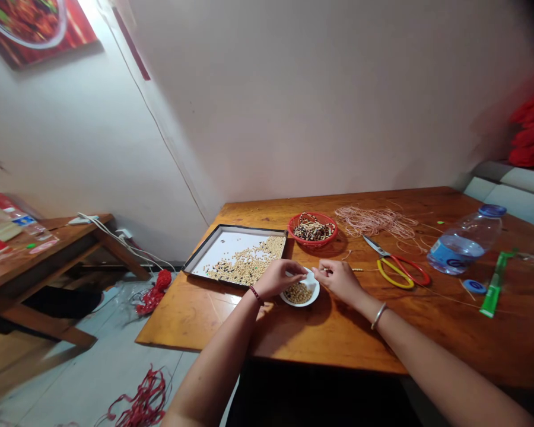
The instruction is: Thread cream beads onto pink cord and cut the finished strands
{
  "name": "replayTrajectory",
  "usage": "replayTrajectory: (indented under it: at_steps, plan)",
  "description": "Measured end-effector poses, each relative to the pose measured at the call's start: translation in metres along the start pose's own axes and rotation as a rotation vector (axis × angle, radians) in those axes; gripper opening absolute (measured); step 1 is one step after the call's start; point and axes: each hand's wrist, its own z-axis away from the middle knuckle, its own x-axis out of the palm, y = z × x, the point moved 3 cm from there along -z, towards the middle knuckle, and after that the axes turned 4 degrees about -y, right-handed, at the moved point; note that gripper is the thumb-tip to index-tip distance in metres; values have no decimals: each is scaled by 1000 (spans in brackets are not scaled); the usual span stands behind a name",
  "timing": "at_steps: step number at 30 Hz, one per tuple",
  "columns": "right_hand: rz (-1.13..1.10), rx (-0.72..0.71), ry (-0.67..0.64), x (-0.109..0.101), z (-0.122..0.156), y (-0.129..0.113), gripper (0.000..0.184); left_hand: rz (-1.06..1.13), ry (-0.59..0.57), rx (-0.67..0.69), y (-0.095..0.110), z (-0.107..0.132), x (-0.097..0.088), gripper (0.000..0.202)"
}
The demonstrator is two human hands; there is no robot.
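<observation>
My left hand (279,277) hovers over a small white dish (312,292) of tan beads, its fingers pinched together at the dish's rim. What it pinches is too small to make out. My right hand (339,279) sits just right of the dish, fingers closed on a thin needle or cord end that points right. A black-rimmed tray (213,245) with many tan and dark beads lies just behind my left hand. A red basket (312,229) of mixed beads stands behind the dish.
A pile of pale cord (374,220) lies at the back of the wooden table (329,332). Scissors with red and yellow handles (399,270), a water bottle on its side (465,244), a blue cap (474,286) and a green strip (495,283) lie to the right. A second table (35,261) stands left.
</observation>
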Motion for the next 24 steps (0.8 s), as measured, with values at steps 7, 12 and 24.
replayTrajectory:
  at_steps: [7, 12, 24]
  plan:
    - [51, 7, 31, -3, 0, -1, 35, -28, 2, -25, 2, 0, -1, 28]
    - [38, -1, 3, 2, 1, 2, 35, -29, -8, -20, 0, 0, 0, 29]
    - [-1, 31, 37, -3, 1, -1, 34, -37, -16, -20, 1, -1, -1, 30]
